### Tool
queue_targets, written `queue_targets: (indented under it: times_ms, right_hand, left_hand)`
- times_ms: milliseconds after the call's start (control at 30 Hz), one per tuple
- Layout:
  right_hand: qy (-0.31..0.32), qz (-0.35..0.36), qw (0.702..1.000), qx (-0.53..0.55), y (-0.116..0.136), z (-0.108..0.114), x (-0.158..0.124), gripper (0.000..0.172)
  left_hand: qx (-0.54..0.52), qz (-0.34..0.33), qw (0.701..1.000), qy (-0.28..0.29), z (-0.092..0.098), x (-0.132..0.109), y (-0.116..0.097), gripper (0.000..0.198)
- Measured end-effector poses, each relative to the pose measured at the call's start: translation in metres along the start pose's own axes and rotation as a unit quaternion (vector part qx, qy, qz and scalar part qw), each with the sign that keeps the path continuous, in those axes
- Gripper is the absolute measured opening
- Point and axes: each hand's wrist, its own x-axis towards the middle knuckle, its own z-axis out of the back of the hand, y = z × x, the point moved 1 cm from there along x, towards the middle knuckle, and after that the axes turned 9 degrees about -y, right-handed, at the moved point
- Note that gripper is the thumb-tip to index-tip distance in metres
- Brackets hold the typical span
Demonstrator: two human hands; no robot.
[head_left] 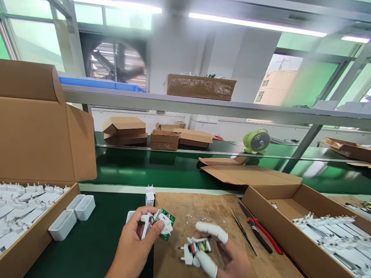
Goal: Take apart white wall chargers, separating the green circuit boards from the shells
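My left hand [136,239] is closed around a white plug part with a green circuit board [162,224], held over the front edge of a brown work board [203,208]. My right hand [223,251], with white finger cots on two fingers, pinches another white plug piece with two pins and exposed electronics [194,249] just above the board. The two hands are close together, about a hand's width apart.
An open carton of white plug parts [20,208] stands at the left, with three white shells [72,216] beside it. Another carton with white parts [327,231] is at the right. Red-handled cutters [262,231] and tweezers [242,227] lie on the board. A green conveyor [150,166] runs behind.
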Motion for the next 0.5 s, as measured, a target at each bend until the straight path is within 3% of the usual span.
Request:
queue_targets:
  times_ms: [67,133,300,433,500]
  right_hand:
    - [-0.016,-0.141,0.990,-0.016,-0.024,0.009,0.009,0.046]
    - [-0.001,-0.204,0.978,-0.053,-0.048,0.018,0.024,0.058]
    - [-0.002,-0.206,0.971,-0.124,-0.081,0.046,0.059,0.055]
    - [-0.049,-0.166,0.969,-0.178,-0.068,0.047,0.057,0.054]
    - [-0.011,-0.167,0.975,-0.147,-0.053,0.029,0.047,0.057]
  left_hand:
    - [-0.032,0.029,0.999,0.007,0.002,0.003,-0.001,0.060]
    - [-0.042,0.048,0.998,0.015,0.004,0.004,0.002,0.065]
    - [-0.065,0.074,0.995,0.014,0.007,0.009,0.020,0.067]
    - [-0.109,0.098,0.989,0.023,0.007,0.014,0.031,0.064]
    - [-0.123,0.111,0.986,0.025,0.006,0.015,0.034,0.063]
